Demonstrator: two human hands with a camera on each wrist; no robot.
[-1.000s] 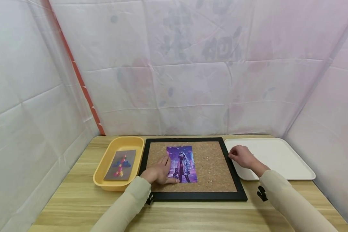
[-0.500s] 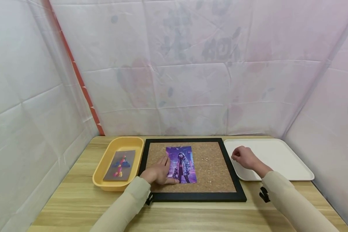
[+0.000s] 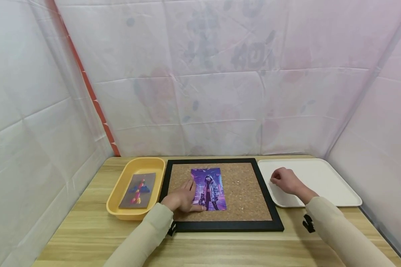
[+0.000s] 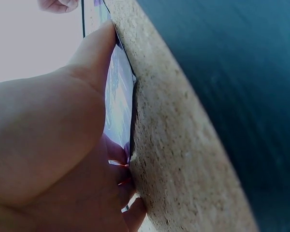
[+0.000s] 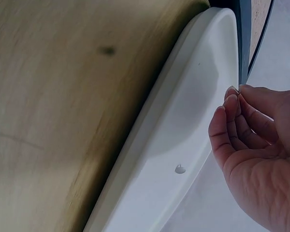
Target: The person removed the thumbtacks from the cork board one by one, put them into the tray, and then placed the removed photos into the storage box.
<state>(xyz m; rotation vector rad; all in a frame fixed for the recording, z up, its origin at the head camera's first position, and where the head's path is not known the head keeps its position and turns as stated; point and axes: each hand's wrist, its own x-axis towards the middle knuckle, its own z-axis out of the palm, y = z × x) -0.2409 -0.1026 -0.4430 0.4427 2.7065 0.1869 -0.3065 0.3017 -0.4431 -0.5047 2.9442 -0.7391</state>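
Note:
My left hand (image 3: 183, 198) lies spread on the left edge of a purple poster (image 3: 211, 191) showing a hooded figure. Thumb and fingers press this sheet against the black-framed cork board (image 3: 245, 193). In the left wrist view the sheet's edge (image 4: 130, 104) stands slightly off the cork. My right hand (image 3: 286, 180) is above the left part of a white tray (image 3: 320, 178). Its thumb and index fingertips pinch a tiny thin pin (image 5: 238, 92), mostly hidden by the fingers. A small clear pushpin-like piece (image 5: 180, 168) lies on the tray in the right wrist view.
A yellow basin (image 3: 120, 181) at the left of the board holds a grey picture card (image 3: 138, 191) with a colourful design. All stand on a wooden table (image 3: 220, 250). Pale sheeting (image 3: 220, 96) hangs behind and at both sides.
My right hand has moved right, from the board's right frame edge to over the white tray, fingertips still together. My left hand and the poster have stayed in place.

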